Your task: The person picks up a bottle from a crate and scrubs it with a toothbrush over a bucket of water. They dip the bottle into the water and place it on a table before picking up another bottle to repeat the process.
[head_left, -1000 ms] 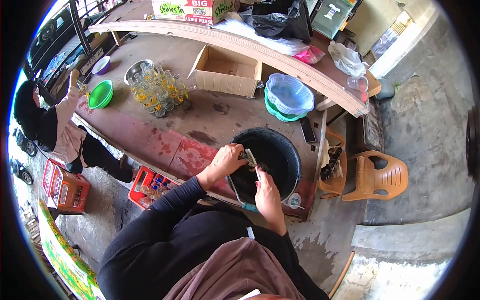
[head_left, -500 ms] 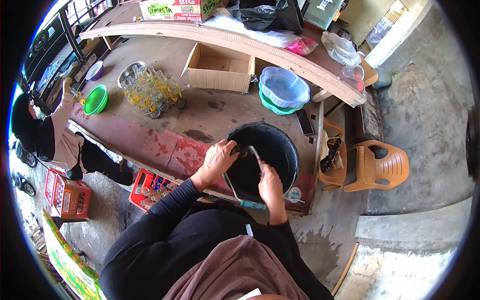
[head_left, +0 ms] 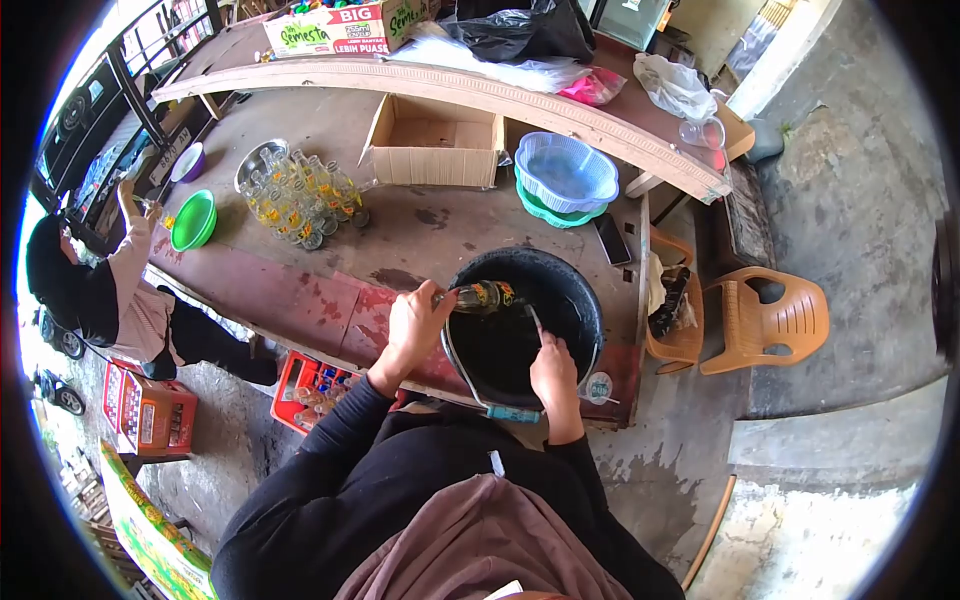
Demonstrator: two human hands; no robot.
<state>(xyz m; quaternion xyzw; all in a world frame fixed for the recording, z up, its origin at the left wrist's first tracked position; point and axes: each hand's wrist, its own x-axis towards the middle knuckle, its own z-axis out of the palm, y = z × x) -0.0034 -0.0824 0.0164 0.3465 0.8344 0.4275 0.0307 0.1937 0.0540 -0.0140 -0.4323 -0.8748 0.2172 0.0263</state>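
My left hand [head_left: 418, 325] is closed around a glass bottle [head_left: 484, 296] with yellow and red print. The bottle lies almost level over the left part of a black bucket [head_left: 598, 300]. In my right hand [head_left: 555, 375] is a thin pale stick-like tool [head_left: 535, 320], whose far end points into the bucket near the bottle's base. I cannot make out that end against the dark inside. Further left on the table stands a cluster of similar glass bottles [head_left: 305, 200], beside a metal bowl [head_left: 247, 170].
A cardboard box [head_left: 435, 168], stacked plastic basins [head_left: 570, 190] and a phone [head_left: 612, 240] are on the table [head_left: 400, 235]. At the left, another person [head_left: 110, 280] holds a bottle near a green basin [head_left: 200, 222]. A red crate [head_left: 290, 395] with bottles stands below the table edge.
The bottle in my left hand has come up into clearer view and lies flatter. My right hand has moved slightly right and down, with the tool's tip away from the bottle's neck.
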